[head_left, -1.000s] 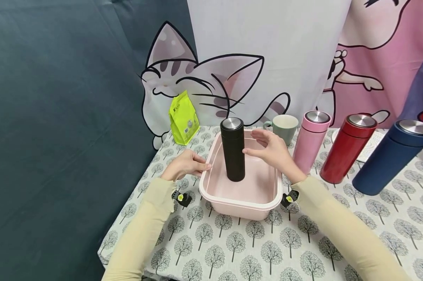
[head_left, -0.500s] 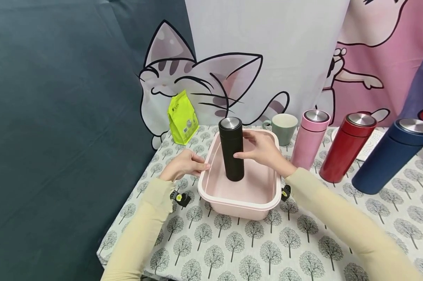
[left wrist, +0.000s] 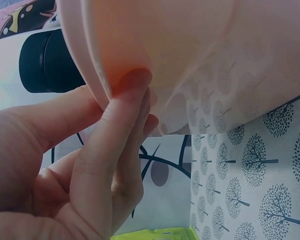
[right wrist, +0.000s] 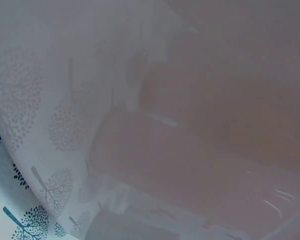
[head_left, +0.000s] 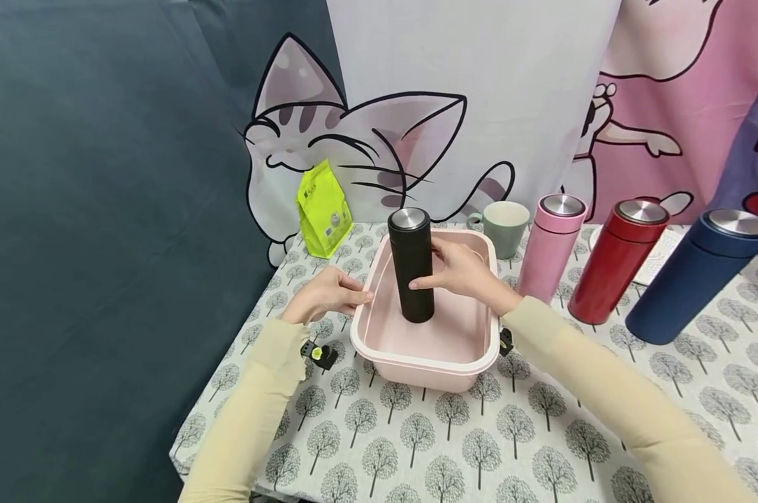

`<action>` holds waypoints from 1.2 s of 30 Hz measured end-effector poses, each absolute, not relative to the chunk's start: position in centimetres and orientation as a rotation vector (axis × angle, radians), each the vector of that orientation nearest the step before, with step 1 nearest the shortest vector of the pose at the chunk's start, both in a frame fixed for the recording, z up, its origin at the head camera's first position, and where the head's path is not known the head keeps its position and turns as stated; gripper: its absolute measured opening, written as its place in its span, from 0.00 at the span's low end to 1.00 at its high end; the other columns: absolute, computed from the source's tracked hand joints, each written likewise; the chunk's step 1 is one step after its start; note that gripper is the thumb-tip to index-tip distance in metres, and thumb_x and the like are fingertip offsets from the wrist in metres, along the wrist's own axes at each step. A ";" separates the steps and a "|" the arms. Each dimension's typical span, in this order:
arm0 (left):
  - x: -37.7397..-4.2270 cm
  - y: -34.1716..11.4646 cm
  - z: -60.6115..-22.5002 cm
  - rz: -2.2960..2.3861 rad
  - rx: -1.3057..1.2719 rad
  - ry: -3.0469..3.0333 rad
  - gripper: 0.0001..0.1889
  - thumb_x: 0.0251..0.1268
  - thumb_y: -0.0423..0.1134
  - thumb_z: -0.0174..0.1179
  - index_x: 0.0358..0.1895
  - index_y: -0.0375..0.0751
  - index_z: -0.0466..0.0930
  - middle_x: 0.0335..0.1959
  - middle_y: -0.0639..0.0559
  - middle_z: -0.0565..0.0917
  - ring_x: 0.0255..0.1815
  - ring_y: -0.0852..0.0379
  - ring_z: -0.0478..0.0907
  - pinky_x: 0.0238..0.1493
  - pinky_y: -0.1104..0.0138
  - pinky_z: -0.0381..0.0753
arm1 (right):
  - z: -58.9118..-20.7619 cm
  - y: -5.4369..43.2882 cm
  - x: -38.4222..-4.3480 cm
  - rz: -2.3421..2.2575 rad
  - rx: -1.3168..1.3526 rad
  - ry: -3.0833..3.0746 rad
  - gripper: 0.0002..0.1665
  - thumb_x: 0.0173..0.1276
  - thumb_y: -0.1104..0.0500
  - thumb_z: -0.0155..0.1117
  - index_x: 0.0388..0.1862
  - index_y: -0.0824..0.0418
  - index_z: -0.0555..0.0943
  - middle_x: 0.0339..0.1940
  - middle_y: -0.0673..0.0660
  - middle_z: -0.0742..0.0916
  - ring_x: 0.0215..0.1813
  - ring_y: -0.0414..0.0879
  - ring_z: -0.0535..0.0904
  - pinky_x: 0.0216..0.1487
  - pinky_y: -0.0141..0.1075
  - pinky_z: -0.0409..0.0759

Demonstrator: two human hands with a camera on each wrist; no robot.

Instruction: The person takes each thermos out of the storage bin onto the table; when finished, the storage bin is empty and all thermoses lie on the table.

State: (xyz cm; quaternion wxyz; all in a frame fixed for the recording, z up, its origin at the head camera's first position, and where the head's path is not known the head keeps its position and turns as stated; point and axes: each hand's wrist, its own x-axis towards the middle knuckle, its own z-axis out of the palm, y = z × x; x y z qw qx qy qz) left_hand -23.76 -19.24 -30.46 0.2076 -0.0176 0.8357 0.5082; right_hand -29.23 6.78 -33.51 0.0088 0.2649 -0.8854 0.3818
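Note:
A black thermos (head_left: 414, 272) with a silver-topped lid stands upright inside a pale pink plastic basin (head_left: 424, 376). My right hand (head_left: 463, 272) reaches over the basin's right side and grips the thermos, thumb across its front and fingers behind it. At the basin's left rim, my left hand (head_left: 331, 293) pinches the edge; the left wrist view shows the thumb over the rim (left wrist: 82, 45) and the fingers (left wrist: 121, 117) against the outer wall. In the right wrist view the basin's hazy wall (right wrist: 65, 80) fills most of the picture and veils the right hand.
To the right stand a pink thermos (head_left: 551, 248), a red thermos (head_left: 617, 265) and a blue thermos (head_left: 696, 279). Behind the basin are a grey-green mug (head_left: 506, 230) and, at left, a lime-green pouch (head_left: 324, 213). A white patterned object (head_left: 658, 258) lies behind the red thermos.
My right hand has moved left, from beside the black thermos to a grip round it. The left hand keeps its hold on the rim. The whole view has shifted slightly.

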 end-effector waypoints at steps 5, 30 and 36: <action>-23.7 -19.2 -30.4 1.418 -0.052 2.327 0.19 0.62 0.32 0.67 0.53 0.23 0.79 0.46 0.32 0.85 0.35 0.52 0.88 0.43 0.62 0.90 | -33.4 6.6 -29.2 1.278 0.835 -2.758 0.46 0.53 0.44 0.78 0.68 0.59 0.72 0.61 0.61 0.83 0.64 0.55 0.78 0.67 0.49 0.77; -23.7 -19.0 -30.7 1.434 -0.048 2.354 0.19 0.62 0.31 0.66 0.54 0.23 0.78 0.48 0.31 0.84 0.37 0.48 0.87 0.42 0.64 0.90 | -32.6 8.5 -28.4 1.452 0.481 -2.511 0.32 0.51 0.50 0.79 0.53 0.61 0.79 0.46 0.62 0.87 0.47 0.57 0.86 0.50 0.47 0.88; -23.6 -19.1 -30.7 1.445 -0.052 2.340 0.18 0.63 0.30 0.65 0.53 0.22 0.78 0.48 0.30 0.83 0.39 0.47 0.87 0.43 0.64 0.90 | -31.9 9.0 -27.8 1.517 0.447 -2.455 0.33 0.49 0.53 0.81 0.53 0.61 0.79 0.45 0.62 0.87 0.46 0.55 0.86 0.51 0.46 0.88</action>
